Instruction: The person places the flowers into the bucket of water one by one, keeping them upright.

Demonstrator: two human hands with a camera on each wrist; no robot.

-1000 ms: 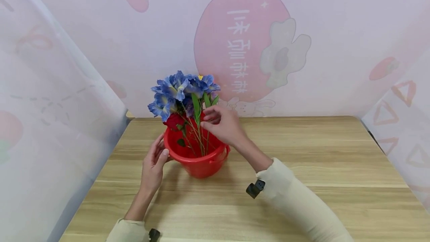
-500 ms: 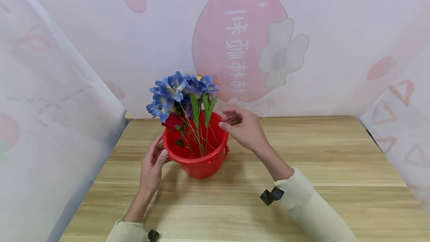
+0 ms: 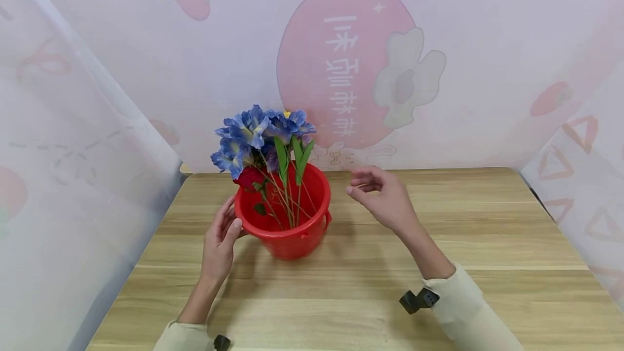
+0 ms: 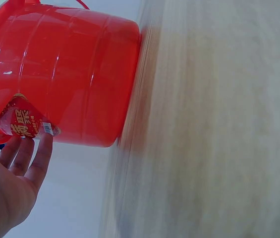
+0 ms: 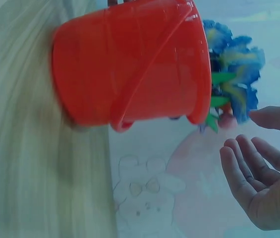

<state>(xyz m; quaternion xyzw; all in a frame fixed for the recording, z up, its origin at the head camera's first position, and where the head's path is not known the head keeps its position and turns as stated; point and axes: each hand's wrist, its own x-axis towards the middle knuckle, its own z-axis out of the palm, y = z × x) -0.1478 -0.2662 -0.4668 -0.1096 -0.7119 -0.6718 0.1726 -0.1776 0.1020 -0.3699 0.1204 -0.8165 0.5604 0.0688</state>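
Note:
A red plastic bucket (image 3: 292, 242) stands upright on the table in the head view. Blue flowers (image 3: 251, 126), a red rose (image 3: 249, 178) and green leaves (image 3: 302, 161) lean in it, their stems inside. My left hand (image 3: 219, 248) rests against the bucket's left side below the rim. In the left wrist view its fairly straight fingers (image 4: 39, 158) touch the bucket by a red label (image 4: 23, 118). Clear of the bucket on its right, my right hand (image 3: 382, 199) hovers with loosely bent fingers and holds nothing; thumb and fingers stand apart in the right wrist view.
The wooden table (image 3: 468, 221) stretches around the bucket, its far edge close to a printed pale curtain (image 3: 468, 140). Another curtain (image 3: 73, 188) hangs along the left side. A thin handle (image 5: 144, 74) lies against the bucket's outer wall.
My right hand has moved away from the leaves and stems, going right past the bucket's rim. My left hand and the bucket have stayed in place.

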